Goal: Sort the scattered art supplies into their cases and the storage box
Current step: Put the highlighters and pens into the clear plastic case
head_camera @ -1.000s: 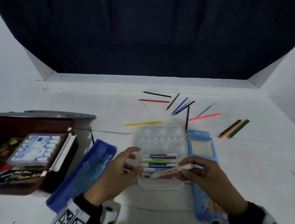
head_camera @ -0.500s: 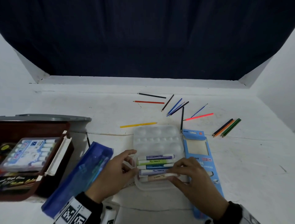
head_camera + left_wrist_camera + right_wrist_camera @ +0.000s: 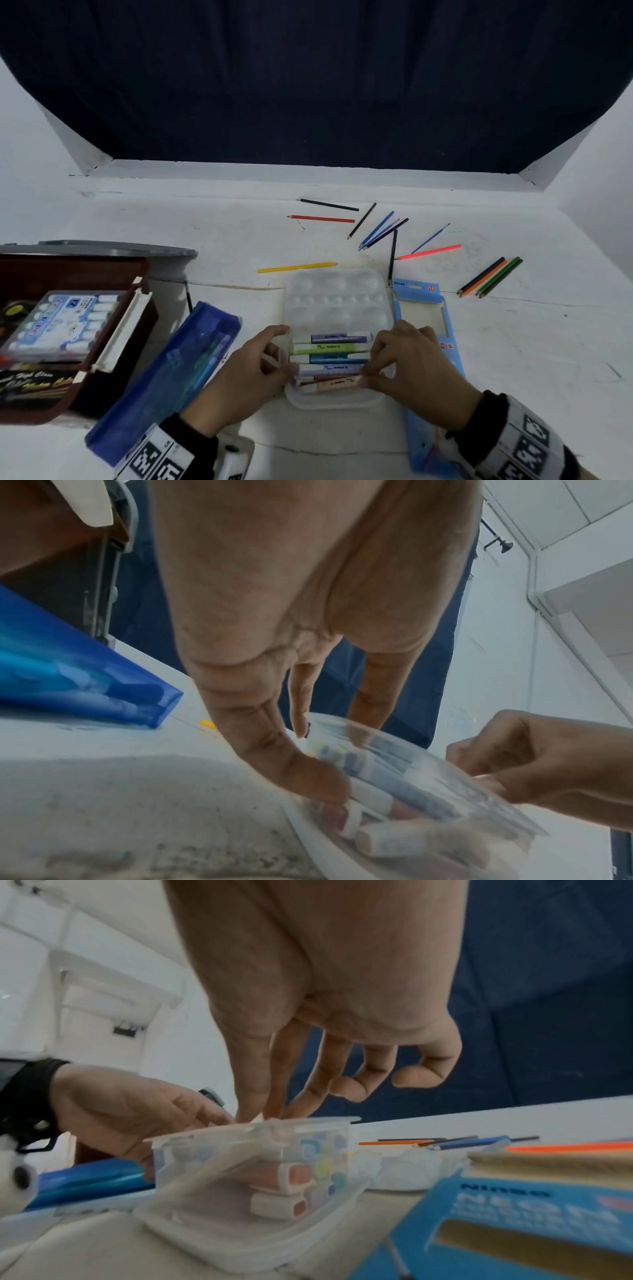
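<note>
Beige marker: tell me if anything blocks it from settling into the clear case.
Nothing visible does. The right hand has the beige marker atop the other markers inside the clear case, whose lid lies open behind; the left hand steadies the case.
</note>
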### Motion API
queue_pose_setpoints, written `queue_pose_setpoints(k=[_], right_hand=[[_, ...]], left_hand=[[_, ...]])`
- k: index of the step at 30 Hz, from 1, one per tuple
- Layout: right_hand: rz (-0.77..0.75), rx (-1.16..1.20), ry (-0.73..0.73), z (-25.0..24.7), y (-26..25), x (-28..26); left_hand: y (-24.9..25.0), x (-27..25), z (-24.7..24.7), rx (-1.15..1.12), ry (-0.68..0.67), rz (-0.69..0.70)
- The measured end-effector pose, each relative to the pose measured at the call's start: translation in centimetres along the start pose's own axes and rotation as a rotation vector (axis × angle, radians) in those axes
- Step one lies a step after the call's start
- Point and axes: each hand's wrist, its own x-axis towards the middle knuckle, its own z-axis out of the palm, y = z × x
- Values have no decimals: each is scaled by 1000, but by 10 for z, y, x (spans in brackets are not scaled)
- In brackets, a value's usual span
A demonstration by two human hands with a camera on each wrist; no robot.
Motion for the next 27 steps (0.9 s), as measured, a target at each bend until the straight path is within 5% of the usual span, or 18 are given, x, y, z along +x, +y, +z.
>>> queue_pose_setpoints(k=[3, 6, 18, 24, 27], right_hand=[[46, 317, 224, 0, 10, -4], [124, 374, 385, 2, 27, -3], [109, -161, -169, 3, 16, 28], [164, 130, -242, 3, 15, 40], [135, 297, -103, -5, 10, 43]], left_hand=[[3, 0, 6, -76, -3, -40], [8, -3, 6, -146, 25, -51], [11, -56, -42, -303, 286, 23], [3, -75, -46, -313, 327, -16], [-4, -80, -43, -288, 338, -29]])
